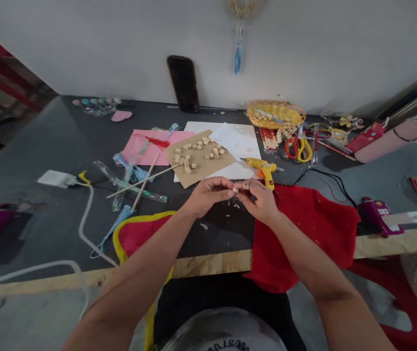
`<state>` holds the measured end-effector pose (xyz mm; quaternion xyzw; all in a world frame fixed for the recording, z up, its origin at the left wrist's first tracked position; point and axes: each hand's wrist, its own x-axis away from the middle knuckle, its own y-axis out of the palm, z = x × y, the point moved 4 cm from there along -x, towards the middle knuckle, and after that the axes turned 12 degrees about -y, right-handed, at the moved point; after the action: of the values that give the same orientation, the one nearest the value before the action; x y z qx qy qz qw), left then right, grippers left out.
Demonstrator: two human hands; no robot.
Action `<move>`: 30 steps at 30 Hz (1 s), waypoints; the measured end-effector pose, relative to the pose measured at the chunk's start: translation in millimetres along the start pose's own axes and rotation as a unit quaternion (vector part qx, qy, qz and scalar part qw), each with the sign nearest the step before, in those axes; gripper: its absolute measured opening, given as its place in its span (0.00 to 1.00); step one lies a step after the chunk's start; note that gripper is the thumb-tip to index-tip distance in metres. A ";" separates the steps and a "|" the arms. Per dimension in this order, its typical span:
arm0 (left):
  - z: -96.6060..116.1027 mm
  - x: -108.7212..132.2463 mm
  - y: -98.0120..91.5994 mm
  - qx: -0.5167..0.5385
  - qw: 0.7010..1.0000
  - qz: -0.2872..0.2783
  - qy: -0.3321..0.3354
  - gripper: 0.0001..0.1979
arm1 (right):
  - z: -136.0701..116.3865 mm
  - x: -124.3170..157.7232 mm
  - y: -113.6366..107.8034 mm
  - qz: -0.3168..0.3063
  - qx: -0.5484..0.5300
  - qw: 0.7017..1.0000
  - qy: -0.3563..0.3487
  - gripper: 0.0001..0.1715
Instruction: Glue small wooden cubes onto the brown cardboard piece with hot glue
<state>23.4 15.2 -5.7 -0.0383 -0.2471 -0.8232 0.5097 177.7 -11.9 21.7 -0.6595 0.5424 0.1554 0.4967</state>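
Note:
A small pale beige cluster (235, 190), like the ones on the brown paper, is pinched between both hands above the dark table. My left hand (210, 195) grips its left side with thumb and fingertips. Closed around the right side are the fingers of my right hand (257, 199). Tiny pale bits (236, 206) lie on the table just below. Behind the hands, brown paper (186, 181) bears several similar clusters (185, 161). A yellow glue gun (263, 169) lies beyond my right hand, and a red cloth (310, 219) is under the right forearm.
A wicker basket (276, 123), red and yellow scissors (298, 148) and a pink bottle (391, 141) stand at the back right. A phone (183, 84) leans on the wall. Thin sticks (144, 180), blue tassels (120, 219) and a white cable (86, 209) lie left.

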 end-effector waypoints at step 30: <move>1.2 4.6 3.3 -0.008 0.999 -0.006 0.037 0.15 | -7.1 -0.8 -2.0 0.020 0.037 0.999 0.013 0.02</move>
<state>23.8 10.7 -2.0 -0.0107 -0.2220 -0.8292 0.5129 176.8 -17.5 26.4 -0.6320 0.5671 0.1365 0.5102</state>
